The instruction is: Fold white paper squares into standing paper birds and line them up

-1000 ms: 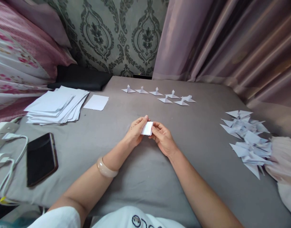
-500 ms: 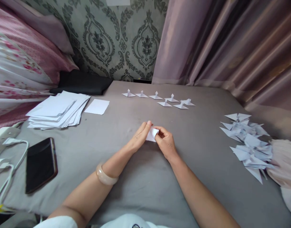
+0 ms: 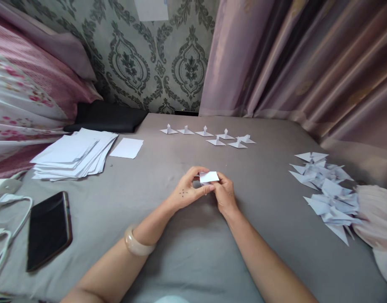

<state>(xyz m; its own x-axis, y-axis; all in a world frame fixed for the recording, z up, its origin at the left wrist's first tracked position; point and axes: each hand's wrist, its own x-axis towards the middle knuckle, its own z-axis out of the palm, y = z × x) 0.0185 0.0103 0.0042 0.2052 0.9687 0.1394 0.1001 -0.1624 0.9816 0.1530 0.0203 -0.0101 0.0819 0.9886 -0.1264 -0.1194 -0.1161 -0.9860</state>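
A small folded piece of white paper (image 3: 209, 176) is held between both hands, a little above the grey cloth surface. My left hand (image 3: 189, 187) grips its left side, thumb along the near edge and fingers behind. At the right side, my right hand (image 3: 225, 193) pinches the paper, with some of its fingertips hidden under the fold. Beyond the hands, several folded paper cranes (image 3: 205, 131) stand in two loose rows. A heap of folded paper cranes (image 3: 330, 191) lies to the right.
On the left lie a stack of white paper (image 3: 75, 153), a single sheet (image 3: 127, 148), a phone (image 3: 49, 231) and a power strip with white cables (image 3: 18, 198). A black folded item (image 3: 108, 117) sits at the back left. Curtains (image 3: 259, 59) hang at the right.
My left hand has gone from lying flat along the paper to gripping its edge between thumb and fingers. The paper has been turned and lifted slightly. The view has tilted up a little.
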